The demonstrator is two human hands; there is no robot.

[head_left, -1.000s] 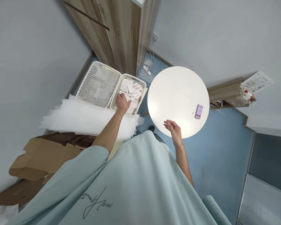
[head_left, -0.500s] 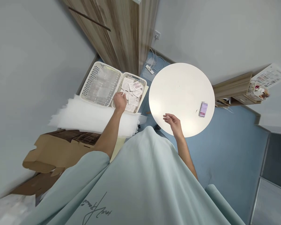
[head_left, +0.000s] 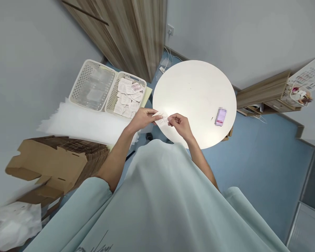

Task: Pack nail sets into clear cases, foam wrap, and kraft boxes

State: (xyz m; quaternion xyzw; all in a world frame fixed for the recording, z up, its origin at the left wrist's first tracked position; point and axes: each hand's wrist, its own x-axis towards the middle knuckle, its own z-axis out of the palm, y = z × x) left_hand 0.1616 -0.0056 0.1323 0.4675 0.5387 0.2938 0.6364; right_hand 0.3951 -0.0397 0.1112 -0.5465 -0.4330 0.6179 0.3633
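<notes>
A small white printed card (head_left: 161, 119) is held out over the near left edge of the round white table (head_left: 194, 84). My left hand (head_left: 144, 118) grips its left side between thumb and fingers. At the card's right end, my right hand (head_left: 180, 124) pinches the edge with its fingers closed. Left of the table, a cream basket (head_left: 108, 105) holds a loose pile of similar white cards (head_left: 127, 99). On the table's right part lies a blurred purple item (head_left: 221, 116), apart from both hands.
Beside the card basket stands another basket (head_left: 77, 80) with clear plastic pieces. White foam sheets (head_left: 76, 122) and folded cardboard boxes (head_left: 68, 157) are stacked at the left. A wooden cabinet (head_left: 126, 35) stands behind, and a wooden shelf (head_left: 267, 91) at the right.
My left hand has come out of the card basket and moved right, now with a card. My right hand has shifted left and closed on the card's other end. The view has turned slightly.
</notes>
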